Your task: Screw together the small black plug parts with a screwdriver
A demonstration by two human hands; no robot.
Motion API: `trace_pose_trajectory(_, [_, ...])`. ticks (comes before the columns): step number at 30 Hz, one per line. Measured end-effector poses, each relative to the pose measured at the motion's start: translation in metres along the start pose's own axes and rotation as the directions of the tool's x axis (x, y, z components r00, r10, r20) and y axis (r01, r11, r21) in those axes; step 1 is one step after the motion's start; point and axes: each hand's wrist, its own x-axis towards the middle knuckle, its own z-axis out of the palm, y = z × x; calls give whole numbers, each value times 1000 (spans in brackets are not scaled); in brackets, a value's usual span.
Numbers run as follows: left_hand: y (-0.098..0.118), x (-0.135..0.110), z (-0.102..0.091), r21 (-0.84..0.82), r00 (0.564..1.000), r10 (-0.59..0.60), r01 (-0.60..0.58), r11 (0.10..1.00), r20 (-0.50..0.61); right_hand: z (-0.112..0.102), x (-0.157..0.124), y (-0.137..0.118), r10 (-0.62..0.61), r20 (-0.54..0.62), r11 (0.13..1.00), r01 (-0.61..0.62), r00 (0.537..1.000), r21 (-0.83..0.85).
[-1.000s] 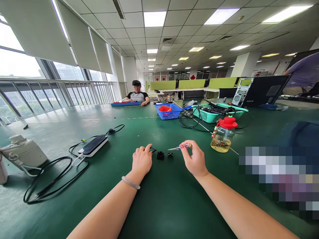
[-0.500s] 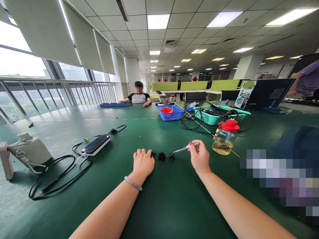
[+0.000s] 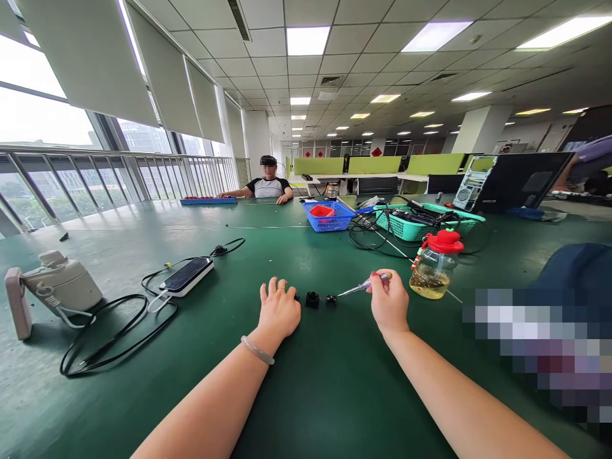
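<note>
My left hand [image 3: 278, 308] rests on the green table [image 3: 315, 389] with its fingers lying flat and slightly spread, covering a small flat black piece. Just right of it sit a small black cube-shaped part [image 3: 312, 299] and a smaller black part [image 3: 331, 299]. My right hand [image 3: 389, 302] pinches a small screwdriver [image 3: 364, 285] with a clear handle. Its tip points left toward the black parts and hangs a little above the table.
A glass jar with a red lid [image 3: 435, 266] stands right of my right hand. A phone on a white power bank [image 3: 187, 276] with black cables lies to the left, a beige device [image 3: 57, 287] farther left. Blue [image 3: 327, 217] and teal [image 3: 415, 223] baskets sit behind; another person [image 3: 268, 185] sits at the far end.
My left hand has flattened over the small flat black piece that showed at its fingertips before. My right hand has drawn the screwdriver slightly right, away from the black parts.
</note>
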Motion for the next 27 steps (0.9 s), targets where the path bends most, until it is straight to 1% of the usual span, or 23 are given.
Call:
trace_pose_trajectory(3, [0, 1, 1, -102, 998, 67, -67, 993, -4, 0, -2, -3, 18, 14, 1000, -18, 1000, 9])
trace_pose_trajectory(5, [0, 1, 2, -211, 986, 162, -154, 965, 25, 0, -3, -4, 20, 32, 1000, -20, 999, 19])
trace_pose_trajectory(8, [-2, 0, 4, -331, 945, 318, -277, 902, 76, 1, -5, -5, 9, 52, 1000, -10, 999, 22])
trace_pose_trajectory(10, [-3, -1, 5, -355, 922, 371, -312, 881, 110, 2, -5, -4, 3, 60, 1000, -4, 998, 19])
trace_pose_trajectory(12, [-5, -1, 7, -357, 910, 390, -321, 877, 141, 2, -5, -3, 2, 62, 1000, -3, 998, 14])
trace_pose_trajectory(15, [-6, 0, 8, -352, 903, 398, -324, 878, 163, 3, -5, 0, 7, 58, 1000, -8, 998, 10])
trace_pose_trajectory(23, [-5, 0, 5, -349, 904, 399, -328, 878, 155, 2, -6, -2, -1, 59, 1000, 1, 998, 7])
trace_pose_trajectory(27, [-6, 1, 4, -356, 905, 399, -327, 875, 149, 3, -6, -4, 21, 65, 999, -23, 998, 26])
